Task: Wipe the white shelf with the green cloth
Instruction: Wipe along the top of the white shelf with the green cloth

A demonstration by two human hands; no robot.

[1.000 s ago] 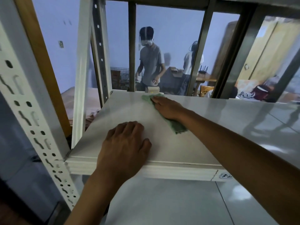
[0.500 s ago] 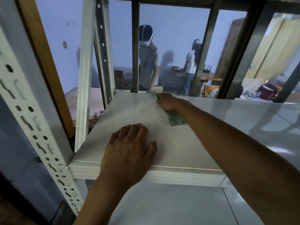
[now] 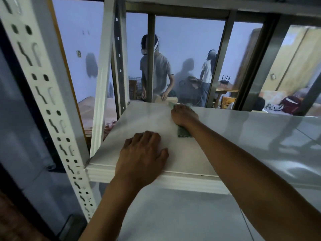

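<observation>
The white shelf [image 3: 243, 136] is a glossy board in a metal rack, running from the left post off to the right. My right hand [image 3: 184, 114] presses the green cloth [image 3: 183, 133] flat against the board near its far edge; most of the cloth is hidden under the hand and wrist, with a corner showing at the far edge. My left hand [image 3: 144, 153] rests palm down on the shelf near the front left corner, fingers together, holding nothing.
A perforated white upright [image 3: 50, 105] stands at the front left, with more rack posts [image 3: 119, 58] behind the shelf. An upper shelf edge crosses overhead. Behind the rack stand two people [image 3: 156, 70] near a table; a lower white shelf [image 3: 173, 214] lies beneath.
My right hand has pushed the green cloth away from me, up to the far edge of the shelf. My left hand has stayed planted in place.
</observation>
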